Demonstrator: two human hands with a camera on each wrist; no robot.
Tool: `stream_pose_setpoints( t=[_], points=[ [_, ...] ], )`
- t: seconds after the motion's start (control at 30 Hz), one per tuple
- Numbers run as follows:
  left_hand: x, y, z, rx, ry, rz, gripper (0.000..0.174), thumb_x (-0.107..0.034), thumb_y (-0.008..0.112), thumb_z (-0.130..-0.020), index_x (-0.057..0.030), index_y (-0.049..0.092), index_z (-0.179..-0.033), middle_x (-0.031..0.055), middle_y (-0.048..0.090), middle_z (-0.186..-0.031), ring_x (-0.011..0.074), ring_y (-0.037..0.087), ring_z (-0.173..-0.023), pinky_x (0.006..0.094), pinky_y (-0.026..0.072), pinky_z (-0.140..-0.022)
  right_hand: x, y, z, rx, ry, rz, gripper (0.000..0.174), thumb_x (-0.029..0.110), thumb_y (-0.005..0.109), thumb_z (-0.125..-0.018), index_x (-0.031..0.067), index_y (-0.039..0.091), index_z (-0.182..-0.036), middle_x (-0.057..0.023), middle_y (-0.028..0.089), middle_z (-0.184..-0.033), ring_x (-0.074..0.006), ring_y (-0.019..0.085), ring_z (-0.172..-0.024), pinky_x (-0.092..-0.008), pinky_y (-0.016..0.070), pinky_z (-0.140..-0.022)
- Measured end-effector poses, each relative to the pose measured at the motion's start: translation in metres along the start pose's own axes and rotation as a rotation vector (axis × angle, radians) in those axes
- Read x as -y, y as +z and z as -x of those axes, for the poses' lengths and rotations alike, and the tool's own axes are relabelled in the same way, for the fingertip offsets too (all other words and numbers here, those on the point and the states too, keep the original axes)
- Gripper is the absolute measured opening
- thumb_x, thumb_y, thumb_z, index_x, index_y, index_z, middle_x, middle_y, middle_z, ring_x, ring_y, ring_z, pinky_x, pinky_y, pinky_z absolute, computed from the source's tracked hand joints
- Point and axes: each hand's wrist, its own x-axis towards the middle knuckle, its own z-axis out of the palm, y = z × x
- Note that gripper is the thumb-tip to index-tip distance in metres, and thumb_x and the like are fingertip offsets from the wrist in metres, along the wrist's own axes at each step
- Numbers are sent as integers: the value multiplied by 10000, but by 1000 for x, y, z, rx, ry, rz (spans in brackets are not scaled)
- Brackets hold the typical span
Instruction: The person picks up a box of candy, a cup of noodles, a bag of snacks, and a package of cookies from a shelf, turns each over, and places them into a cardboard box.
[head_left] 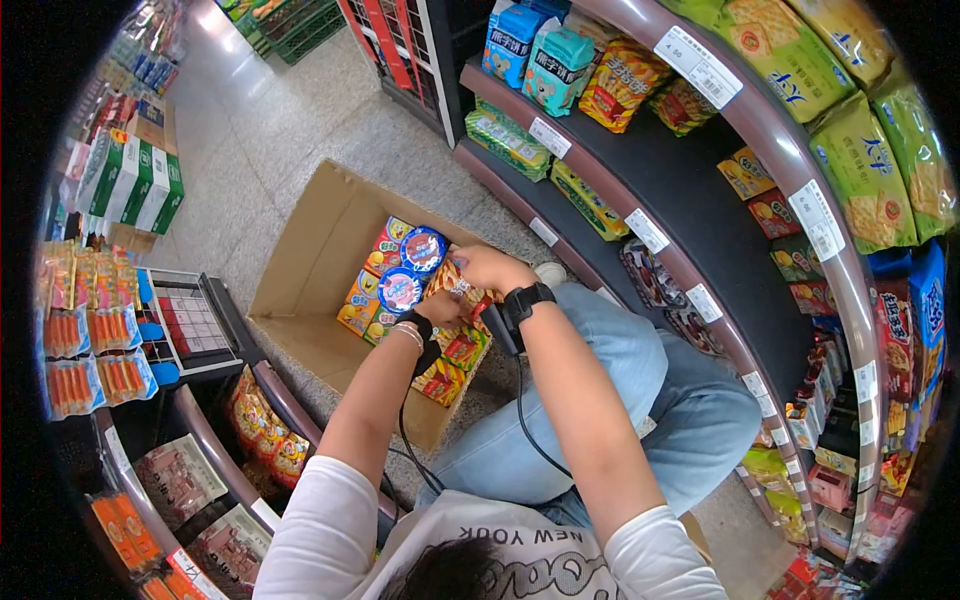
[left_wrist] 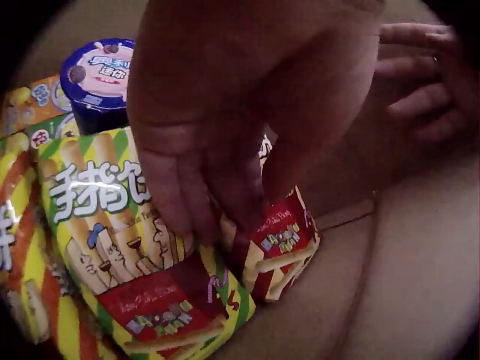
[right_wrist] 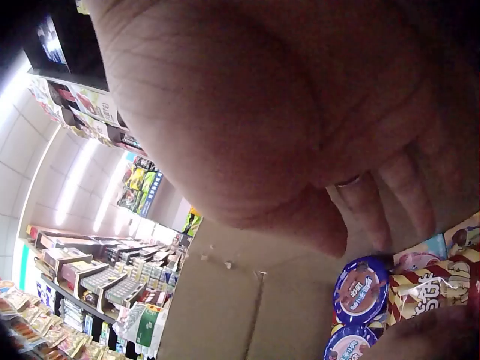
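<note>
A cardboard box [head_left: 318,230] on the floor holds packed snacks. Inside are two blue-rimmed round tubs [head_left: 422,250] and several small snack boxes [head_left: 362,300]. My left hand [head_left: 447,308] reaches into it, fingers and thumb pinching a red-and-cream striped snack bag [left_wrist: 281,244]. Beside that bag lies a green-and-yellow striped finger-biscuit bag [left_wrist: 112,251], close under the left fingers. My right hand [head_left: 492,268] hovers at the box's near right side, its fingers extended and holding nothing. In the right wrist view the striped bag [right_wrist: 424,296] lies beyond the right fingertips.
Curved shelves [head_left: 600,180] of biscuits and snack bags rise close on the right. Lower shelves [head_left: 190,420] stand at the left. A green crate [head_left: 300,30] sits on the tiled floor [head_left: 270,110] further off. Black cables [head_left: 520,400] hang from both wrists.
</note>
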Motion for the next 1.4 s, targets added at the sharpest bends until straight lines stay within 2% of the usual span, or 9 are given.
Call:
stream_pose_setpoints(
  t=[0.07,0.13,0.23,0.33,0.4,0.63,0.77,1.0,1.4],
  points=[
    [7,13,-3,93,-399,742,409,-156,732,-658,-85,634,-1049,64,628,-1076,241,603,-959,338,490,-855,1,1,-3,36,54,57,320,81,451,-837,45,563,-1134,-194,612,-1095,-311,590,-981,-367,439,-844],
    [-7,-17,-2,97,91,-43,451,-141,739,-646,-65,619,-1074,83,621,-1097,253,598,-982,334,487,-868,6,-2,3,12,24,70,307,85,444,-843,43,566,-1122,-197,612,-1085,-307,590,-983,-370,439,-841],
    [-24,-38,-2,125,62,31,500,-109,751,-623,-68,608,-1100,104,588,-1167,272,589,-1010,318,481,-885,7,-3,6,-32,-18,80,304,87,440,-851,37,566,-1123,-207,610,-1070,-304,591,-984,-375,439,-837],
    [-79,-97,-14,42,-1057,1167,469,-97,733,-649,-69,610,-1101,107,554,-1211,260,589,-1008,334,504,-848,20,-11,18,-62,-49,31,307,98,455,-855,23,561,-1133,-208,613,-1056,-302,592,-982,-374,444,-835],
    [-79,-98,9,-229,-773,990,368,-168,594,-816,-19,565,-1151,98,565,-1112,192,584,-967,324,519,-720,38,-21,31,-109,-86,-52,314,107,476,-857,7,553,-1144,-201,620,-1049,-291,597,-973,-366,451,-833],
    [-132,-193,81,-1281,-1067,1183,412,-159,550,-853,-64,488,-1248,55,543,-1137,172,534,-983,335,440,-833,68,-40,54,-296,-265,-630,320,-2,548,-832,-5,557,-1152,-114,649,-1002,-127,622,-869,-266,502,-747],
    [-120,-189,132,-1642,-1148,851,448,-72,578,-829,-14,473,-1260,136,508,-1260,205,488,-1140,344,393,-955,80,-53,63,-638,-310,-436,280,44,598,-785,37,615,-1064,-121,671,-984,-200,642,-900,-313,500,-775],
    [-125,-156,154,-1840,-1114,702,387,-7,539,-825,21,520,-1211,127,537,-1225,195,499,-1126,302,403,-938,44,-44,54,-617,-245,-129,347,118,669,-728,53,631,-1066,-143,659,-1002,-303,628,-932,-363,496,-807],
    [-131,-162,149,-1610,-1259,941,451,-61,577,-797,37,502,-1230,130,545,-1203,200,498,-1115,293,380,-944,38,-42,59,-548,4,266,279,153,608,-738,127,669,-1010,-177,651,-948,-342,620,-893,-419,491,-800]
  ],
)
